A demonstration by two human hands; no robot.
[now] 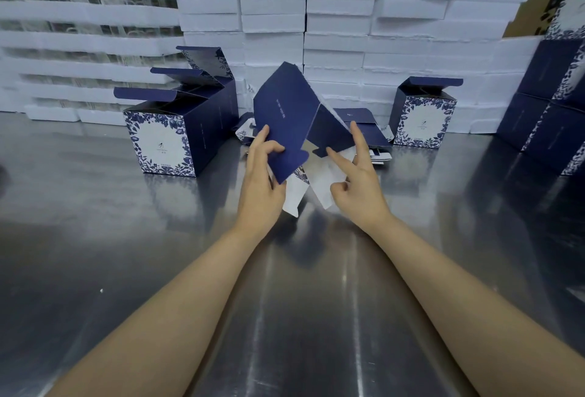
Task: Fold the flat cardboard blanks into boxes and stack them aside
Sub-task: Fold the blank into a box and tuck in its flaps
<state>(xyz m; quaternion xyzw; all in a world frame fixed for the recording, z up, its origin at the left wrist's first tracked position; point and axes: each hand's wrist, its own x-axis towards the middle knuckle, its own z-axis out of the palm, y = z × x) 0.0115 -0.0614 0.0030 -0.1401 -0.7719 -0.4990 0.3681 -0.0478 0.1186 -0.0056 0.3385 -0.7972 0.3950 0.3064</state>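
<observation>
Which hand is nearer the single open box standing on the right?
Right. The right hand is left of and in front of that box; the left hand is farther left, holding the blank.

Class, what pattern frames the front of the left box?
Box: blue floral border around white; head view.

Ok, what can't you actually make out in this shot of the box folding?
All head view.
- Pile of flat blanks: mostly hidden behind the held blank and right hand.
- Print on the held blank and the folded box: too small to read.
- Stacked boxes at right: cut off by the frame edge.
- Left hand: grip partly hidden by the held blank.
</observation>
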